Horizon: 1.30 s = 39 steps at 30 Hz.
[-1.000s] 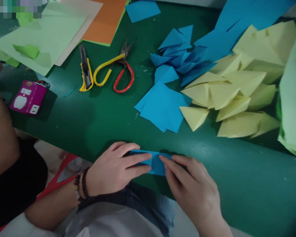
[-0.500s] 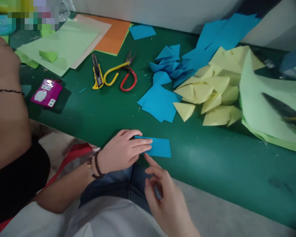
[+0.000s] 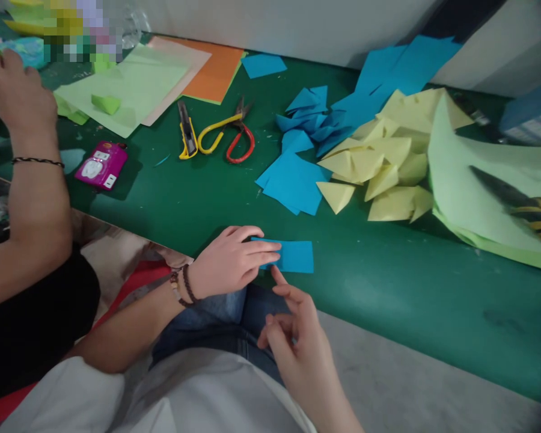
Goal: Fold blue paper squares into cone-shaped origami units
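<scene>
Fingers of the left hand [image 3: 237, 260] press blue paper [image 3: 297, 257] flat at the table's [image 3: 388, 300] near edge, lower center; right hand [image 3: 297, 337], half-curled, grasps nothing.

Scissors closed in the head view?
No, the scissors lie with their red and yellow handles spread apart on the green table.

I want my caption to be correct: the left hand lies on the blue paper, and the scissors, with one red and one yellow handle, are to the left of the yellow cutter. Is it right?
Not quite: the scissors are to the right of the yellow cutter, as the head view shows. The left hand does lie on the blue paper.
</scene>
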Each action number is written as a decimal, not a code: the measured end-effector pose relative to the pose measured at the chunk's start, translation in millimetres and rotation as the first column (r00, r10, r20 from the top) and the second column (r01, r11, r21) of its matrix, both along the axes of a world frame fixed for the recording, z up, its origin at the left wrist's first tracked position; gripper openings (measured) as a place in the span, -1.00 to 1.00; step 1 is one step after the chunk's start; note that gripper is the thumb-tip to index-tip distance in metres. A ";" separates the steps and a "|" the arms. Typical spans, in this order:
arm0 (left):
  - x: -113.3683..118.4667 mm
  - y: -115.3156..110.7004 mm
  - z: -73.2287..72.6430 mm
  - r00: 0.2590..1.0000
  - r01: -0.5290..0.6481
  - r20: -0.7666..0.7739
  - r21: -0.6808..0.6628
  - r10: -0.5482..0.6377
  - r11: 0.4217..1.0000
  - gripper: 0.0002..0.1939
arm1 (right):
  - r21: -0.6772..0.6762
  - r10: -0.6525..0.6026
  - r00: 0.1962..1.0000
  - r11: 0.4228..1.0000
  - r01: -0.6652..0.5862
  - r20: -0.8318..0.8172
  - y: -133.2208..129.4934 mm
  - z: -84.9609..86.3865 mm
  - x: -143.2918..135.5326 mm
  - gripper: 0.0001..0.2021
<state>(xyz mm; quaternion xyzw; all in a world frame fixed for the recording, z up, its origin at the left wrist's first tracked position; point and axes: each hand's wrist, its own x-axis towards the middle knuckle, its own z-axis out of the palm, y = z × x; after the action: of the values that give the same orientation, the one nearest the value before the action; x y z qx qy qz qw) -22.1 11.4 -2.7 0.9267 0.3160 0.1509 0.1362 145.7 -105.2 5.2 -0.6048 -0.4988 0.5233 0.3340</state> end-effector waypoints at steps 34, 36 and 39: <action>-2.8 1.0 -1.5 0.998 -0.015 0.055 -0.176 0.026 0.984 -0.40 | 0.560 -0.165 0.704 0.739 -0.376 0.691 53.2 -10.3 -21.0 -0.80; -2.3 1.4 -0.4 0.998 -0.023 0.048 -0.170 0.032 0.985 -0.44 | 0.594 -0.121 0.771 0.714 -0.370 0.625 47.2 -8.1 -12.2 -0.89; -1.0 0.8 1.3 0.999 -0.043 0.011 -0.120 0.045 0.992 -0.55 | 0.634 -0.187 0.745 0.677 -0.375 0.640 38.3 -8.3 8.8 -0.79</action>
<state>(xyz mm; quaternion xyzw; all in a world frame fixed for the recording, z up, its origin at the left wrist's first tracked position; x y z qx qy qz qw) -23.1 12.2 -1.4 0.9086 0.3441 0.1409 0.1905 154.5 -67.0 -3.1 -0.5349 -0.7813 0.0487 0.3181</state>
